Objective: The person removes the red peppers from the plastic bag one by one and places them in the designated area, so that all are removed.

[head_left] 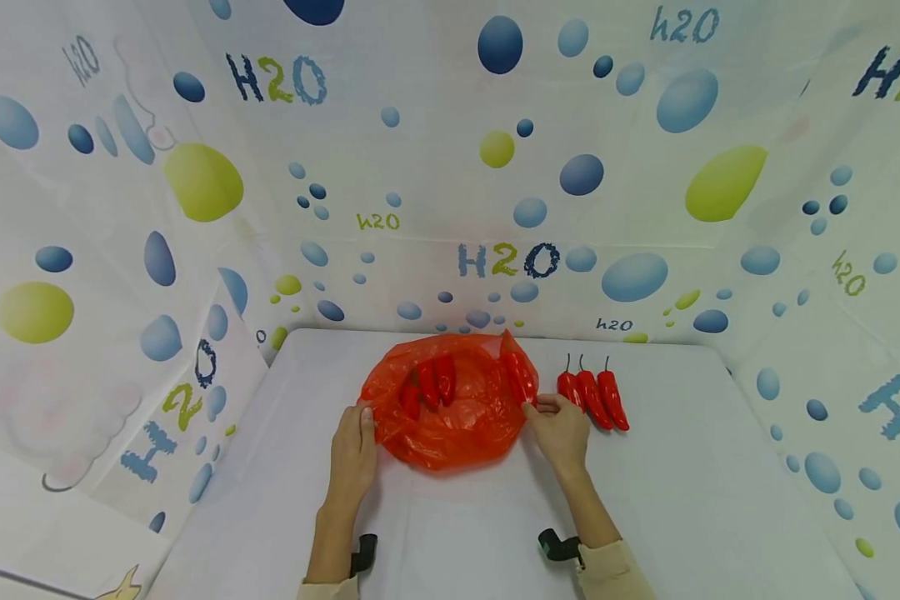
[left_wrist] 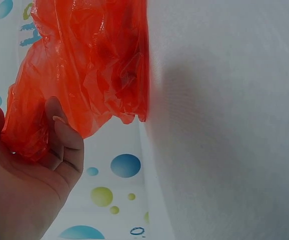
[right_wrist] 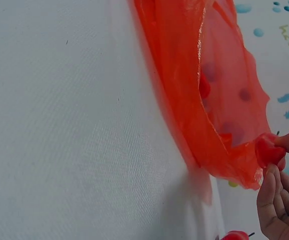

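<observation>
Apparently to keep the red bag [head_left: 446, 447] gaping, left hand [head_left: 354, 447] grips its left rim, while right hand [head_left: 561, 433] pinches a pepper [head_left: 521, 379] at its right edge.

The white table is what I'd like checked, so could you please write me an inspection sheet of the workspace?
Surface: white table, with soft shadows near the hands.
Job's things: open red bag with at least three inner peppers; three loose peppers lie to its right.
Clutter: nothing seen.
Hands: left hand grips the bag's left edge; right hand pinches a held pepper at the bag's right edge. Each wrist wears a black device.
Cables: nothing seen for certain; a dark line at the head view's lower left may be print.
Surroundings: white backdrop printed with blue and green spots and "H2O".
</observation>
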`<action>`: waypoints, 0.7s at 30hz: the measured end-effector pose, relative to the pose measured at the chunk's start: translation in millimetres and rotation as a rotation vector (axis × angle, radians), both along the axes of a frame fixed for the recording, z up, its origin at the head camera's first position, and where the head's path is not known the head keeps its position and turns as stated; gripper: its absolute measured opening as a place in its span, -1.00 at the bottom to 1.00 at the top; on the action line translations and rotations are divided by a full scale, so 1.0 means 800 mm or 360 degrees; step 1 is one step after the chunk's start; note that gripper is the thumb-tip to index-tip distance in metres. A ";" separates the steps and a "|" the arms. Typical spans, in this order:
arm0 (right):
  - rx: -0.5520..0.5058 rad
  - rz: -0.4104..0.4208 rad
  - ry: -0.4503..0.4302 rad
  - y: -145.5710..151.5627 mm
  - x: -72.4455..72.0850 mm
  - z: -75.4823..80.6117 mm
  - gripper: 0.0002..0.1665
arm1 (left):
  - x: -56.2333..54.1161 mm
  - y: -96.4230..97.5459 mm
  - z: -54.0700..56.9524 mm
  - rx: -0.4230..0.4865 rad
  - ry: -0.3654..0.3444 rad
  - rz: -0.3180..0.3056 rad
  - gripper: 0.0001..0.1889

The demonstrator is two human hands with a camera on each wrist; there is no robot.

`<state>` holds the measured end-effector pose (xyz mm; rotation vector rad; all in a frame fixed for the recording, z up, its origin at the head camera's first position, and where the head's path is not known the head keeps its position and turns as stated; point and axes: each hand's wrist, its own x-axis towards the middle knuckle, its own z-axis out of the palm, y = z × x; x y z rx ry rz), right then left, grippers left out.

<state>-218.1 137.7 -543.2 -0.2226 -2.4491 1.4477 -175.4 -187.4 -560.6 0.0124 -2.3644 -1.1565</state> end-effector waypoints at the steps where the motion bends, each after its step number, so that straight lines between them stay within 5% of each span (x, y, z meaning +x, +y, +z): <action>1: 0.0008 -0.0006 0.0010 0.001 0.000 -0.001 -0.68 | 0.000 0.000 0.000 0.0005 -0.0006 -0.0003 -0.67; 9: 0.0025 -0.0035 0.0040 0.005 0.000 -0.004 -0.67 | 0.000 -0.001 0.001 0.0050 -0.0122 -0.0024 -0.62; 21: 0.0019 -0.0073 0.0041 0.014 0.001 -0.009 -0.68 | 0.001 -0.002 0.001 0.0048 -0.0110 -0.0035 -0.64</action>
